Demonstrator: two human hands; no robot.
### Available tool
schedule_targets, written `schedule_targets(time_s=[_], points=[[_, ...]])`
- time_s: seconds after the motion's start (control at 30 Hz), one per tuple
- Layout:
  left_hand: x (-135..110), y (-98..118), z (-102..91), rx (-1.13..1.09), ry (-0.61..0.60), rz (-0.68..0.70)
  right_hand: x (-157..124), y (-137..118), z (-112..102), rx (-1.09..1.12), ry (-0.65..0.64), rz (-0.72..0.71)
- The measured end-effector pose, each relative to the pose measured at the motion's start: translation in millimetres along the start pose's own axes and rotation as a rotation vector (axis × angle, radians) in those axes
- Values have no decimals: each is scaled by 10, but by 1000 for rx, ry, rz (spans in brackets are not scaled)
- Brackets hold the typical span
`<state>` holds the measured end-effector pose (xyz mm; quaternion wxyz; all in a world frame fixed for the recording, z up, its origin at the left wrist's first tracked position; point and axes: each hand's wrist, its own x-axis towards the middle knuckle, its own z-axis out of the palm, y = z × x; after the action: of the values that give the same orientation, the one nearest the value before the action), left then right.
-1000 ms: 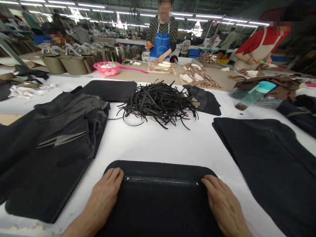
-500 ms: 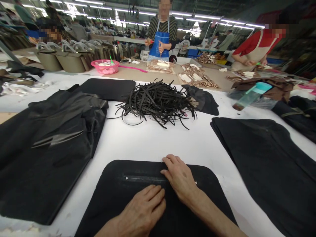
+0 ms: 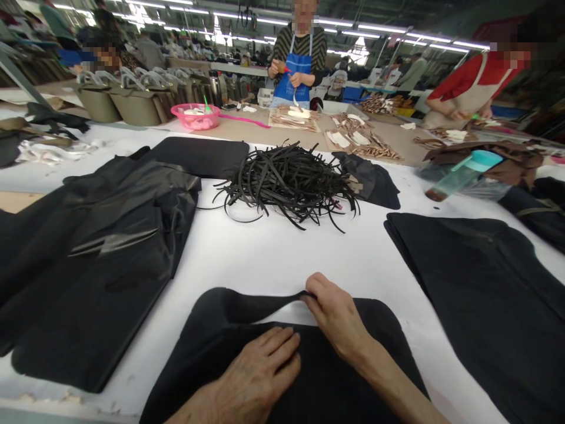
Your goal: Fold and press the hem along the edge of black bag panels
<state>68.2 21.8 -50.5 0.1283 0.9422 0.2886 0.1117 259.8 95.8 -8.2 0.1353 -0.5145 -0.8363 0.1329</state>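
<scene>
A black fabric panel (image 3: pixel 212 335) with rounded corners lies on the white table (image 3: pixel 273 253) right in front of me. My left hand (image 3: pixel 253 380) rests flat on the panel's middle, fingers stretched out. My right hand (image 3: pixel 338 318) pinches the panel's far edge and lifts it, so the edge bows up off the table and white shows beneath. A heap of thin black strips (image 3: pixel 289 182) sits beyond the panel, out of reach of both hands.
Stacks of black fabric lie to the left (image 3: pixel 88 253) and right (image 3: pixel 481 288). A teal-capped bottle (image 3: pixel 459 174) lies on its side at right. A pink basin (image 3: pixel 196 116) and olive bags (image 3: pixel 132 103) stand at the back. Other people work across the far table.
My hands came in from the panel's corners to its middle. My right hand has now closed on the far edge and raised it, covering the pale line that showed on the panel.
</scene>
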Motion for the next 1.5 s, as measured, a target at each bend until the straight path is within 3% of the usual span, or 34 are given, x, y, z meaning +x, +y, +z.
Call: schedule_targets(time_s=[0.13,0.37,0.53,0.7,0.83,0.93,1.07,1.2,1.3,1.37,1.5], points=[[-36,17,1,-19,10,-36,-43,-49,-112,-171,262,-92],[97,63,-105,-185,195,-155,-129,-65,-276,-328,281,-256],[531,185,-362,-445,95,-402,-157,-175,-447,-322,323,-335],[866,280,-395,-575,-42,-435,-181,-235,-561,-346,392,-390],[872,323,-324,-552,-20,-443,-201,-156,-489,-366,345,-340],[830,350,-309,-543,-18,-400,-209,-74,-445,-300,198,-163],[849,373,-341,-521,-42,-416,-267,53,-566,34,-47,127],[903,334,-336,-474,-86,-420,-392,277,-759,306,-151,265],[909,306,-312,-447,-108,-412,-486,424,-801,313,-195,263],[909,311,-315,-420,-123,-409,-528,447,-768,233,-152,218],[938,352,-349,-344,-176,-402,-532,338,-590,-176,17,31]])
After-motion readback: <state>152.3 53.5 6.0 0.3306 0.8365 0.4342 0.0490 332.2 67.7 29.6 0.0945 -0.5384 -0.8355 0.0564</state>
